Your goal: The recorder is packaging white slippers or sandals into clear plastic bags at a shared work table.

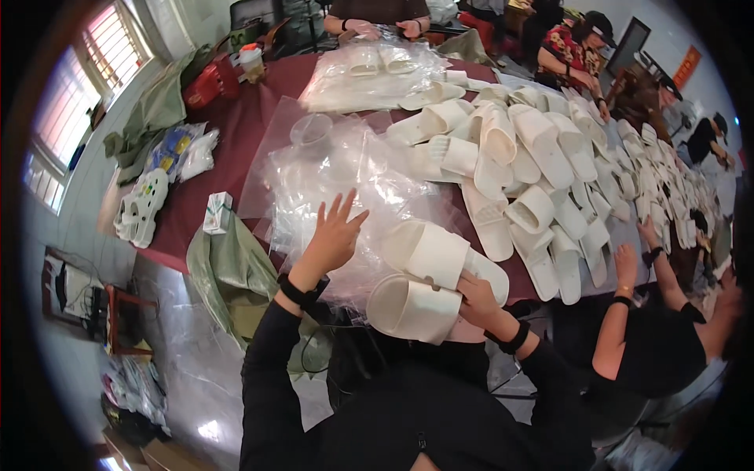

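My right hand (477, 301) grips a pair of white slide sandals (415, 308) by their inner edges, side by side at the table's near edge. The fingers go partly out of sight between the two slides. My left hand (334, 237) is held over a spread pile of clear plastic bags (314, 182), fingers apart, with nothing held in it. The slides overlap the right part of the bags. A big heap of loose white slides (540, 135) covers the table to the right of the bags.
Opposite, a person's hands (363, 30) are by more clear bags with slides. At right, a co-worker's arm (620, 302) reaches to the heap. White clogs (141, 208), a small white box (217, 213) and a green sack (228, 267) are on the left. A cup (251, 63) stands farther back.
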{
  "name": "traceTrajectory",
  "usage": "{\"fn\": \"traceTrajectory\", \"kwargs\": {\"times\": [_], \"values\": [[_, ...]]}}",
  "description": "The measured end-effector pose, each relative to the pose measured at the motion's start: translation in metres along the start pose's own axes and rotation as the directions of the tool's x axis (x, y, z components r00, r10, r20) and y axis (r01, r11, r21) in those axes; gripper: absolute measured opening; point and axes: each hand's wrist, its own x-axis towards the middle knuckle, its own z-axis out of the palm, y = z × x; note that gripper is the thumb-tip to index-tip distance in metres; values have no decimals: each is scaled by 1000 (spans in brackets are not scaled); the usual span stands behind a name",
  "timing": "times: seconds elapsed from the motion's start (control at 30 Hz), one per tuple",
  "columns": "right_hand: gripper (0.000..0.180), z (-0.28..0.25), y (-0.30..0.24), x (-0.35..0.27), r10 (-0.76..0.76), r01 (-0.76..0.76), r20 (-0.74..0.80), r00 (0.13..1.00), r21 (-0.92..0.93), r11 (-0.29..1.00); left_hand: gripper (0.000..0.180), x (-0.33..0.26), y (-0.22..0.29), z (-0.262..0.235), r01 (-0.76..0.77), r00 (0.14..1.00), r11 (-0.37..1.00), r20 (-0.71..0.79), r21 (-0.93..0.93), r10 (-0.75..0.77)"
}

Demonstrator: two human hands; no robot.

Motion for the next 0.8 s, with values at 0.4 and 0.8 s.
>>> {"fn": "traceTrajectory", "kwargs": {"times": [0.4,0.8], "values": [[35,0,11,1,-4,1,31,1000,119,993,55,34,7,-14,-96,990,976,83,-194,114],[41,2,32,31,-39,27,88,995,128,991,79,26,13,-13,-23,896,697,294,-717,332]]}}
